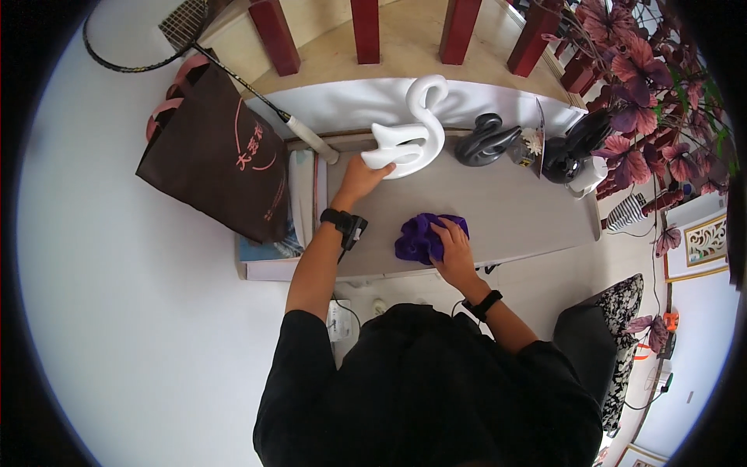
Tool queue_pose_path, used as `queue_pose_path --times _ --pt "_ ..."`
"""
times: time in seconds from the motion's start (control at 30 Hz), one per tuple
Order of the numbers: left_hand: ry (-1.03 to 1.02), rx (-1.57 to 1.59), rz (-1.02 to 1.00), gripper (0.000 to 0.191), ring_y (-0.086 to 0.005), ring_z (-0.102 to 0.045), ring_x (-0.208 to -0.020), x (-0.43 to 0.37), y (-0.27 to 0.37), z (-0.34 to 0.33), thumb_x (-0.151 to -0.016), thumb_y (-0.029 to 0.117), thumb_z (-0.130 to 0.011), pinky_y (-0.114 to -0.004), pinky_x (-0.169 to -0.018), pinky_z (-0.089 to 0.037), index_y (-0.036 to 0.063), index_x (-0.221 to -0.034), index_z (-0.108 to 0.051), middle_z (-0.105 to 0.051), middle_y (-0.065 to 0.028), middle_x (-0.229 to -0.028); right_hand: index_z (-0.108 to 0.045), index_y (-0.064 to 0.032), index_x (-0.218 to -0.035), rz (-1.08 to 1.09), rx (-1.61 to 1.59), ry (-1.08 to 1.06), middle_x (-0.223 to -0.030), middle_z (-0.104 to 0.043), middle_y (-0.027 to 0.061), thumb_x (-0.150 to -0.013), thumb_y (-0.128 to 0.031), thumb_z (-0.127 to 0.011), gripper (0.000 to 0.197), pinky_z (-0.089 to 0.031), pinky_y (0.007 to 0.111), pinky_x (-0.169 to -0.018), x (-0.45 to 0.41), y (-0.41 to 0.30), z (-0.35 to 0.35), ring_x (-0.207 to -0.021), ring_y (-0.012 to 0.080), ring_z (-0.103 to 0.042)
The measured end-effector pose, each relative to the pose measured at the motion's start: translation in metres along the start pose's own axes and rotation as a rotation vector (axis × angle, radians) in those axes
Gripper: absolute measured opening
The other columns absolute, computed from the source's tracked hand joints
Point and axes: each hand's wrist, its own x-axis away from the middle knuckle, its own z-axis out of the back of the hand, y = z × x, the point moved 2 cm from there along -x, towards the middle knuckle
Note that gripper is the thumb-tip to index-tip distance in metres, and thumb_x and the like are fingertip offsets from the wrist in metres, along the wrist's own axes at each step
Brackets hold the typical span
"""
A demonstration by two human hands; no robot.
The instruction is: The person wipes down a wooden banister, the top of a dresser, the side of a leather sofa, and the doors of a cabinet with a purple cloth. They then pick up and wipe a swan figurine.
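A white swan figurine (429, 143) stands toward the back of a grey cabinet top (496, 216). My left hand (363, 178) grips the swan's tail end, thumb on the near side and the other fingers partly hidden behind it. Nearer the front edge, my right hand (454, 248) rests on a crumpled purple cloth (419, 239), its fingers curled over the cloth's right side. The cloth lies on the cabinet top. A smaller dark swan figurine (487, 143) sits just right of the white one.
Left of the swan are a brown paper bag (227, 157) bearing writing and a badminton racket (251, 87) leaning over it. To the right stand a small flower jar (525, 152), a glossy black vase (563, 160) and a white cup (588, 175). Dark red balusters (366, 35) rise behind.
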Motion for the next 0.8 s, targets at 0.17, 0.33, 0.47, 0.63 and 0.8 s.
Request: queue_pose_path --times 0.17,0.33,0.47,0.63,0.8 --pt "0.025 0.06 0.038 0.036 -0.0229 -0.072 -0.085 0.021 0.018 -0.007 -0.083 0.023 -0.078 -0.035 -0.075 -0.054 -0.0057 -0.102 -0.071 -0.074 -0.0182 -0.093 -0.046 -0.01 -0.137 0.038 -0.027 0.027 -0.139 -0.044 0.0159 -0.068 -0.004 -0.079 0.077 -0.036 0.05 -0.109 -0.003 0.003 -0.002 -0.128 0.0409 -0.043" --pt "0.122 0.059 0.078 0.031 -0.022 -0.072 -0.082 0.049 0.048 0.0 -0.082 0.017 -0.077 -0.034 -0.073 -0.054 -0.0054 -0.102 -0.071 -0.074 -0.0187 -0.09 -0.052 -0.0089 -0.13 0.021 -0.035 0.038 -0.135 -0.047 0.0168 -0.061 -0.002 -0.083 0.075 -0.04 0.048 -0.105 -0.011 0.003 -0.004 -0.124 0.041 -0.046" --pt "0.159 0.095 0.102 0.027 -0.0221 -0.073 -0.082 0.084 0.061 0.003 -0.082 0.012 -0.074 -0.034 -0.073 -0.054 -0.0061 -0.102 -0.07 -0.075 -0.0182 -0.09 -0.058 -0.0068 -0.114 0.056 -0.052 0.131 -0.122 -0.057 0.0173 -0.058 -0.002 -0.084 0.062 -0.048 0.046 -0.097 -0.015 0.008 -0.008 -0.113 0.0414 -0.055" --pt "0.25 0.211 0.324 0.024 -0.0135 -0.062 -0.064 0.142 0.067 0.014 -0.084 0.013 -0.074 -0.03 -0.06 -0.049 -0.0049 -0.1 -0.071 -0.069 -0.0069 -0.074 -0.057 -0.0044 -0.106 -0.041 -0.29 0.19 -0.106 -0.062 0.0149 -0.062 0.004 -0.078 0.048 -0.051 0.041 -0.089 -0.014 0.021 0.011 -0.099 0.0347 -0.062" --pt "0.401 0.575 0.279 0.015 -0.0085 -0.052 -0.061 0.192 0.067 0.02 -0.081 0.007 -0.072 -0.024 -0.053 -0.04 -0.0017 -0.093 -0.07 -0.065 -0.0029 -0.076 -0.059 0.0012 -0.119 -0.156 -0.638 0.532 -0.112 -0.06 0.0102 -0.075 0.01 -0.056 0.045 -0.045 0.03 -0.097 -0.021 0.01 0.06 -0.105 0.0198 -0.058"
